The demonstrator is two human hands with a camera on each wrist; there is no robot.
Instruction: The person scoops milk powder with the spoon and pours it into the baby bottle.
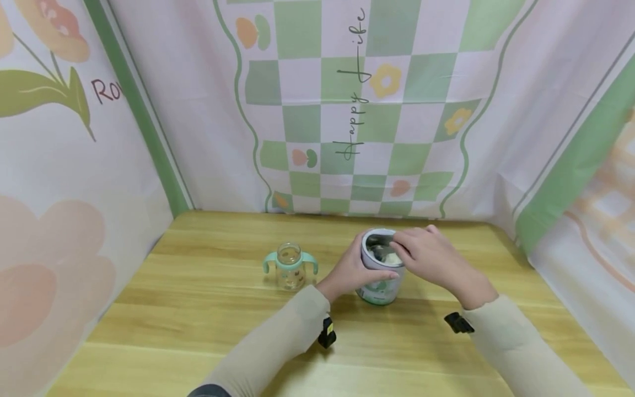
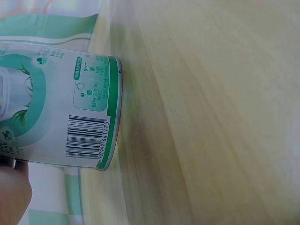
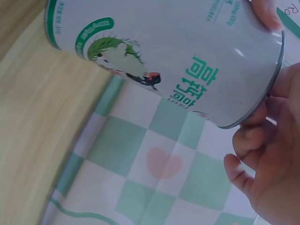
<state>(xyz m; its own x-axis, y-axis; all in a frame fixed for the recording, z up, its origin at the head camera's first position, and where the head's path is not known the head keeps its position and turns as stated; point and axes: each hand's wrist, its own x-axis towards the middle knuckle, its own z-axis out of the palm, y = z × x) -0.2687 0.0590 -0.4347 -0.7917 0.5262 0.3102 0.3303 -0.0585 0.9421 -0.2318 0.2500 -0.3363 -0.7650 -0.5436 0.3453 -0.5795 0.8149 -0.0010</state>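
Observation:
A white and green milk powder tin (image 1: 379, 289) stands on the wooden table with its mouth uncovered. Pale powder (image 1: 392, 258) and a dark patch show inside it. My left hand (image 1: 353, 270) grips the tin from its left side, thumb across the front. In the left wrist view, the barcode side of the tin (image 2: 56, 103) faces the camera. My right hand (image 1: 429, 259) is at the tin's right rim, fingers bent over the opening. Those fingers (image 3: 248, 140) curl by the rim in the right wrist view; what they hold, if anything, is hidden.
Left of the tin stands a clear baby bottle (image 1: 291, 275) with mint-green handles and no cap on it. The wooden table (image 1: 208, 309) ends at a patterned cloth backdrop (image 1: 347, 121) behind. More cloth hangs along both sides.

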